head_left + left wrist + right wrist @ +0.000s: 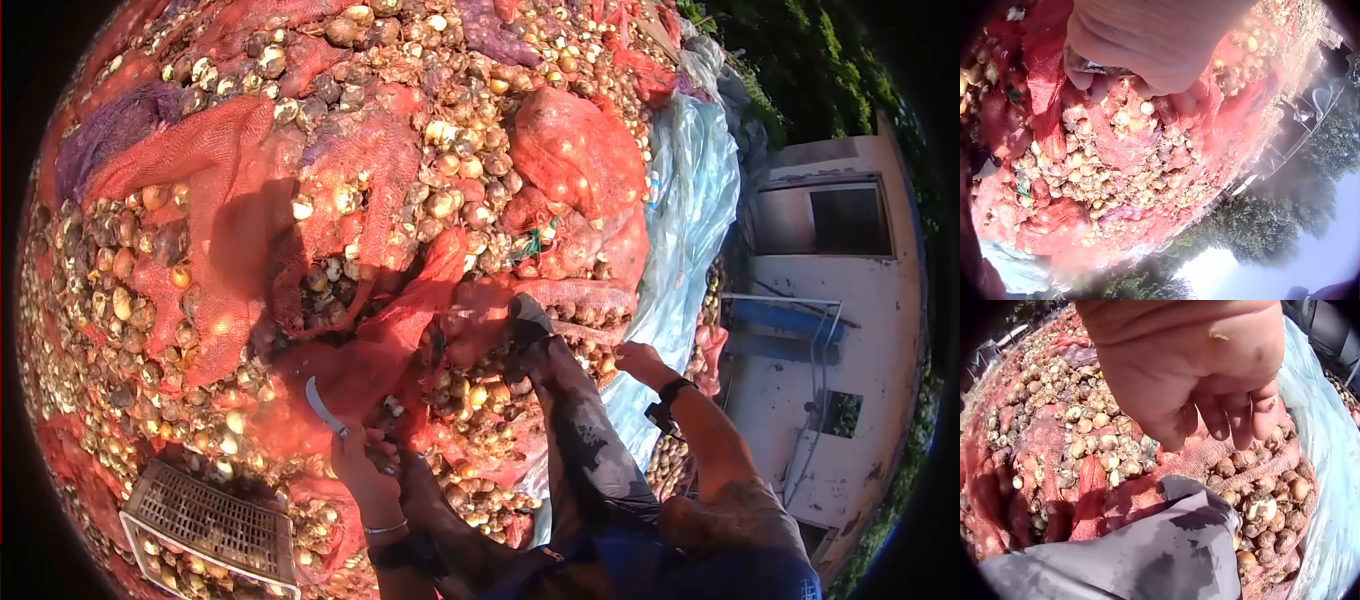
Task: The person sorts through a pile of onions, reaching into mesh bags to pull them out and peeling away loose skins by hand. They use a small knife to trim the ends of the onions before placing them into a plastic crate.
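Note:
In the head view my left hand (366, 472) grips a knife with a curved pale blade (325, 408), which points up and left over red netting (350, 370). The left wrist view shows the same hand (1147, 44) curled round a part of it, with mesh and onions beyond. My right hand (642, 364) is over the right side of the heap, beside a blue-white plastic sheet (690, 190). Seen from the right wrist, this hand (1191, 375) hangs with fingers loosely bent and nothing visible in them, above onions (1266, 509) and red mesh.
Onions and torn red net bags cover the slope. A full red bag (578, 150) lies at upper right. A plastic crate (215, 515) stands at lower left. My grey-trousered leg (595, 430) reaches onto the heap between my hands. A pale building (850, 330) is at the right.

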A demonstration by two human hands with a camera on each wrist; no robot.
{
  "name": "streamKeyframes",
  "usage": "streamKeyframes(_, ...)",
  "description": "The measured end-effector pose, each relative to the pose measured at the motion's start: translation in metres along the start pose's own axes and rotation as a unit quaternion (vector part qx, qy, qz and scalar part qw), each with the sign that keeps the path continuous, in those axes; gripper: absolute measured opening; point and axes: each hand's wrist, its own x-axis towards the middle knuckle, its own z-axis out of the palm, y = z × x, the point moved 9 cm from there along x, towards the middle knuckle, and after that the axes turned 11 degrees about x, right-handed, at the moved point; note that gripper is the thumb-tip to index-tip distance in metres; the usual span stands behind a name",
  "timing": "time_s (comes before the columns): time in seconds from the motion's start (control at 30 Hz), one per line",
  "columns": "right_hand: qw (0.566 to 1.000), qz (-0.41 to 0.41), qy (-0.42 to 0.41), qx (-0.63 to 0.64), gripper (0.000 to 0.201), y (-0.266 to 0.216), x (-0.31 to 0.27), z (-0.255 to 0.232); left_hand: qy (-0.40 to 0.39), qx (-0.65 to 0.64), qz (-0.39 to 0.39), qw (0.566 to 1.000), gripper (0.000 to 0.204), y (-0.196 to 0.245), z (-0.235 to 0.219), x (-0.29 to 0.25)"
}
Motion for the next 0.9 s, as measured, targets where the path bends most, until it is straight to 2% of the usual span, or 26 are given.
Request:
streamKeyframes(0.03, 0.985, 0.094, 0.053, 0.136, 0.042, -0.011, 0.036, -0.027, 0.008, -0.005, -0.003, 1.000, 0.012, -0.011, 0.009, 0.006)
streamKeyframes(0.07, 0.978, 0.154, 0.042, 0.133, 0.043, -0.033, 0.069, -0.043, 0.027, -0.009, -0.018, 0.999, 0.012, -0.020, 0.023, 0.008)
streamKeyframes(0.1, 0.971, 0.140, 0.061, 0.184, 0.044, -0.053, 0.098, -0.052, 0.032, -0.009, -0.022, 0.999, 0.012, -0.033, 0.035, 0.014)
streamKeyframes(0.13, 0.979, 0.096, 0.055, 0.170, 0.044, -0.065, 0.133, -0.055, 0.020, -0.022, -0.046, 0.999, 0.012, -0.051, 0.050, 0.022)
streamKeyframes(0.17, 0.975, 0.025, 0.047, 0.215, 0.046, -0.079, 0.165, -0.056, 0.010, -0.038, -0.069, 0.997, 0.012, -0.069, 0.067, 0.029)
streamKeyframes(0.2, 0.971, 0.074, 0.008, 0.228, 0.047, -0.099, 0.189, -0.057, 0.008, -0.048, -0.087, 0.995, 0.011, -0.083, 0.086, 0.032)
streamKeyframes(0.23, 0.971, 0.087, -0.021, 0.223, 0.049, -0.116, 0.213, -0.056, 0.015, -0.053, -0.088, 0.995, 0.011, -0.099, 0.100, 0.042)
streamKeyframes(0.3, 0.986, -0.023, -0.010, 0.167, 0.054, -0.151, 0.265, -0.053, -0.016, -0.072, -0.157, 0.985, 0.009, -0.147, 0.130, 0.059)
streamKeyframes(0.37, 0.973, 0.001, -0.014, 0.230, 0.056, -0.169, 0.312, -0.044, -0.033, -0.078, -0.166, 0.983, 0.009, -0.184, 0.150, 0.069)
streamKeyframes(0.43, 0.989, -0.096, 0.041, 0.109, 0.057, -0.200, 0.360, -0.048, -0.053, -0.088, -0.177, 0.979, 0.008, -0.218, 0.164, 0.078)
streamKeyframes(0.47, 0.989, -0.087, 0.052, 0.105, 0.056, -0.210, 0.376, -0.049, -0.061, -0.073, -0.199, 0.975, 0.008, -0.234, 0.165, 0.077)
streamKeyframes(0.5, 0.990, -0.077, 0.063, 0.101, 0.054, -0.215, 0.392, -0.051, -0.070, -0.059, -0.221, 0.971, 0.009, -0.253, 0.165, 0.076)
streamKeyframes(0.53, 0.987, -0.108, 0.093, 0.076, 0.053, -0.213, 0.419, -0.045, -0.079, -0.053, -0.222, 0.970, 0.008, -0.266, 0.165, 0.078)
streamKeyframes(0.57, 0.989, -0.073, 0.076, 0.104, 0.053, -0.197, 0.444, -0.034, -0.073, -0.059, -0.226, 0.970, 0.008, -0.278, 0.165, 0.081)
streamKeyframes(0.67, 0.990, -0.077, 0.077, 0.086, 0.054, -0.186, 0.485, -0.003, -0.062, -0.020, -0.309, 0.949, 0.007, -0.299, 0.162, 0.077)
streamKeyframes(0.73, 0.979, -0.053, 0.192, -0.041, 0.058, -0.190, 0.489, 0.002, -0.057, -0.013, -0.309, 0.949, 0.007, -0.303, 0.163, 0.082)
streamKeyframes(0.77, 0.980, -0.051, 0.185, -0.044, 0.058, -0.188, 0.489, 0.008, -0.056, 0.001, -0.309, 0.949, 0.008, -0.306, 0.160, 0.083)
streamKeyframes(0.83, 0.980, -0.074, 0.181, 0.030, 0.062, -0.184, 0.487, 0.004, -0.074, 0.004, -0.321, 0.944, 0.007, -0.315, 0.160, 0.089)
streamKeyframes(0.9, 0.980, -0.092, 0.177, 0.026, 0.065, -0.173, 0.488, -0.008, -0.088, 0.031, -0.285, 0.954, 0.007, -0.315, 0.160, 0.100)
